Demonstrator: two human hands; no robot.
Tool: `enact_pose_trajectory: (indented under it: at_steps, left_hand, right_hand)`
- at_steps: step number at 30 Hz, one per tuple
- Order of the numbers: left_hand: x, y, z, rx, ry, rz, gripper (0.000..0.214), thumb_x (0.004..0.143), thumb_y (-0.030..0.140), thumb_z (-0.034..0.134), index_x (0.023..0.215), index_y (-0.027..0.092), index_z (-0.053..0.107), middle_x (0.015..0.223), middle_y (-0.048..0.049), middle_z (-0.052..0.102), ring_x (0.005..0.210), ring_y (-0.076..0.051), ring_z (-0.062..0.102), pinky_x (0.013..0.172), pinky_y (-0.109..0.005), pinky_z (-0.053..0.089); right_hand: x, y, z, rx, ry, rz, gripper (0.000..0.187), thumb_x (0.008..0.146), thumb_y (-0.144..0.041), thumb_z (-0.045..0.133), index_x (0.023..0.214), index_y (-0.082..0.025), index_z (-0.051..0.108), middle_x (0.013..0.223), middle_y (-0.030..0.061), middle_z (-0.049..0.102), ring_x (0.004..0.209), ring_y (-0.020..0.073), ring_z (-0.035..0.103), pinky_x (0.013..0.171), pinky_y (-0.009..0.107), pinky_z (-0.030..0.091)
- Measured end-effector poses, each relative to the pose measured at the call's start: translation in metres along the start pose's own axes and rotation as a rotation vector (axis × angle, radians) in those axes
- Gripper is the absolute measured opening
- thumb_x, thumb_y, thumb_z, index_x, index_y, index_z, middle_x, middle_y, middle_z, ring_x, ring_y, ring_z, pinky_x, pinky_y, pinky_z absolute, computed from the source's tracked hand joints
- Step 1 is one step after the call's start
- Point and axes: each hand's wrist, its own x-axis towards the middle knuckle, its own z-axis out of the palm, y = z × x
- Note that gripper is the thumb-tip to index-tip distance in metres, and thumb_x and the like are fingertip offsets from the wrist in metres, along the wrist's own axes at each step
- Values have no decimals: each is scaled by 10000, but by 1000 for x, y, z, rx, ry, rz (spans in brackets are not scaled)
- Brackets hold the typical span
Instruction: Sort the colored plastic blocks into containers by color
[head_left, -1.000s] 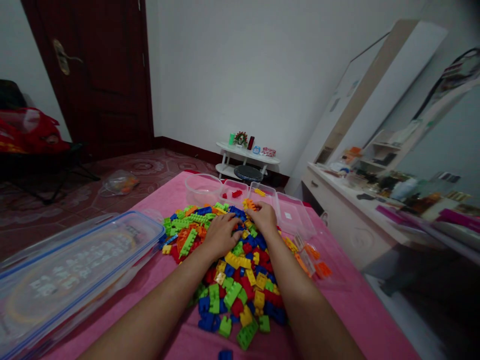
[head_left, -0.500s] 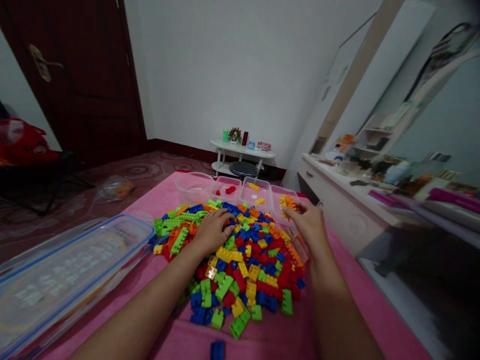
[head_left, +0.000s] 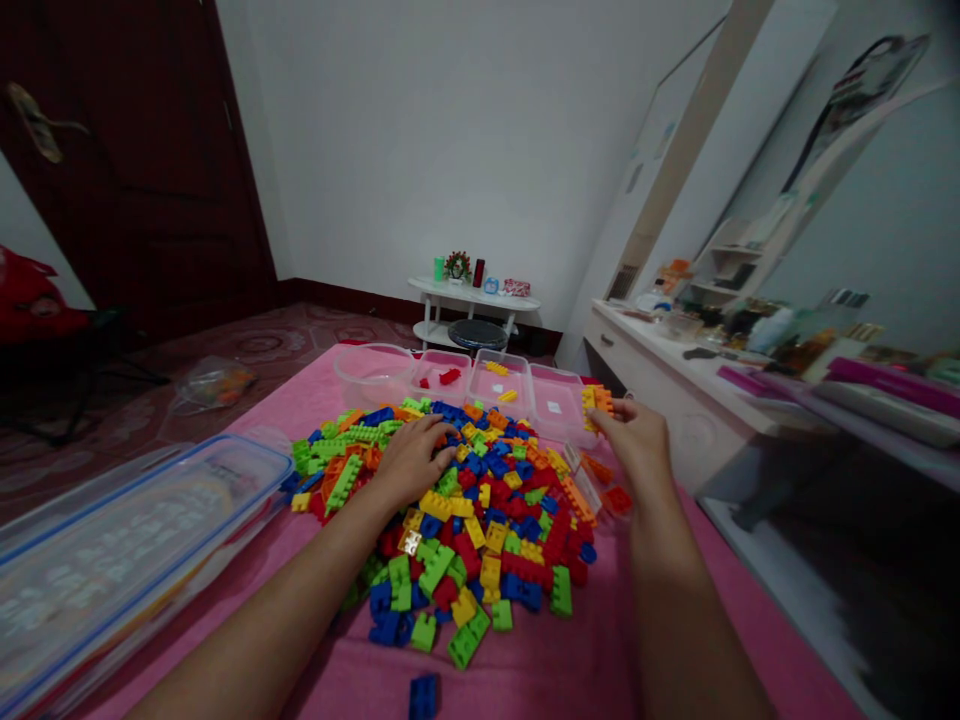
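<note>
**Holding a yellow brick [head_left: 589, 406] and an orange brick [head_left: 605, 400] right of the pile [head_left: 493, 545]**

Pinching both between thumb and fingertips of the right hand [head_left: 637, 440]; not managing to tell whether joined or merely held together. Showing the yellow one on the left, long axis roughly upright in view. Holding them just by the right edge of the end box [head_left: 559, 425], without being able to tell whether touching its rim. Finding that box to the left of the right hand, and the left hand [head_left: 409, 458] farther off, across the pile.

Resting the left hand palm down on the pile's left part, fingers loosely spread, thumb apart; seeing nothing gripped there.

Noting hard plastic in green, blue, red, yellow and orange: some bricks long and tooth-edged, others short and squarish. Seeing thin clear plastic in the end box, marked with a white label; likewise in the middle box [head_left: 482, 392] with yellow bricks [head_left: 508, 396], the next box [head_left: 446, 359] with red bricks [head_left: 450, 377], and the round tub [head_left: 373, 372]. Seeing soft pink cloth covering the counter [head_left: 585, 665], with a lone blue brick [head_left: 422, 695] near the front and a clear, blue-rimmed case [head_left: 165, 515] at left.
</note>
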Motion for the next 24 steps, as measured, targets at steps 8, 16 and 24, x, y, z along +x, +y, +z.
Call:
enact_pose_trajectory:
  at_steps: [8,16,24]
  left_hand:
    - [2,4,-6,19,2,-30,439,921,480,411,1237,263,624,1384,-84,511,1297,-293,422,1097,-479,299]
    - [6,32,-30,-460,88,68,444,850,502,532,1148,207,681,1283,-93,602,1219,-296,507,1063,-451,355]
    - [10,32,-27,-1102,30,-107,347,710,362,713,966,130,694,917,-61,723,817,-197,661,730,-276,508]
  right_hand:
    - [-51,-51,44,329,-566,-187,213,619,-291,674,768,-140,690,733,20,673,641,141,569,582,231,426]
    - [-72,-68,51,348,-714,-276,250,666,-275,653,860,-126,704,831,40,696,714,152,585,658,254,442]
    - [-52,-60,33,280,-577,-275,282,666,-340,667,857,-134,693,811,54,692,733,189,612,663,291,458]
